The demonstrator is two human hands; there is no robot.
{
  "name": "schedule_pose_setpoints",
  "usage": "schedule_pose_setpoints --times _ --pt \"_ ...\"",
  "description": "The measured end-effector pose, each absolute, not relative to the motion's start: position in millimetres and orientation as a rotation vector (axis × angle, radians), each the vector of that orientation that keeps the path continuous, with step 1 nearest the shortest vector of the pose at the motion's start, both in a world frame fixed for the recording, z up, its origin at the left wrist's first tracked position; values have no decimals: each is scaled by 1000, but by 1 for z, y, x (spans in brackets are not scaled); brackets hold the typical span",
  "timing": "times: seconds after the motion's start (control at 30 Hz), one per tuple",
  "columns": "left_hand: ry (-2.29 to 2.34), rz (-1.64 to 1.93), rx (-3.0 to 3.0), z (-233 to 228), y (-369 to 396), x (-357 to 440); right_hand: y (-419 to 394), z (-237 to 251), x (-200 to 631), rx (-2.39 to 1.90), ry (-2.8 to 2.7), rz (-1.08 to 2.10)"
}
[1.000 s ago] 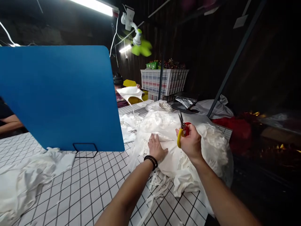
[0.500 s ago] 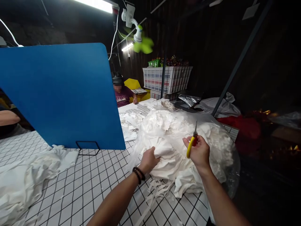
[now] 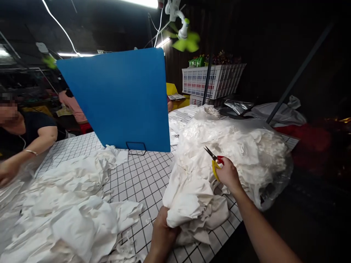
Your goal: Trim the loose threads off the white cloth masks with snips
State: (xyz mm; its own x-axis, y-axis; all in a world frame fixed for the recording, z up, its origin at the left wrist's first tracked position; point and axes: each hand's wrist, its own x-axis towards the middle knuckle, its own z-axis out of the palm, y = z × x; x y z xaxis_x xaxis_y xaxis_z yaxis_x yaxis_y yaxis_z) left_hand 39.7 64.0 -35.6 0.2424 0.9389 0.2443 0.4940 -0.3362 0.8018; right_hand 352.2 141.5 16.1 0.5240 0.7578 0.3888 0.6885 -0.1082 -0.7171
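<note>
My left hand is low in the middle, its fingers closed on the edge of a bunched white cloth above the near part of the table. In my right hand is a pair of small scissors with one yellow and one red handle. Their dark pointed blades are slightly apart and aim up and to the left, over the white cloth. Behind both hands lies a big clear plastic bag full of crumpled white cloth. The fingertips of my left hand are hidden under the fabric.
A blue board stands upright in a black wire stand on the checked table. Another white cloth heap spreads at the left, with a co-worker beside it. White crates stand at the back.
The view has turned left, bringing the co-worker and more of the left heap in. My left hand has drawn cloth toward me. The scissors have tipped leftward in my right hand.
</note>
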Motion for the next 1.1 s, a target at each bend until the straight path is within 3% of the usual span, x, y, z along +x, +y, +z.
schedule_pose_setpoints --times 0.37,0.53,0.8,1.1 --pt "1437 782 2052 -24 44 14 173 16 274 -1682 -1587 340" --pt "1495 962 1867 6 48 -11 182 36 274 -1557 -1442 376" --pt "917 865 987 42 96 39 74 88 209 -1233 -1646 720" --pt "799 493 933 46 71 8 9 62 149 -858 -2034 571"
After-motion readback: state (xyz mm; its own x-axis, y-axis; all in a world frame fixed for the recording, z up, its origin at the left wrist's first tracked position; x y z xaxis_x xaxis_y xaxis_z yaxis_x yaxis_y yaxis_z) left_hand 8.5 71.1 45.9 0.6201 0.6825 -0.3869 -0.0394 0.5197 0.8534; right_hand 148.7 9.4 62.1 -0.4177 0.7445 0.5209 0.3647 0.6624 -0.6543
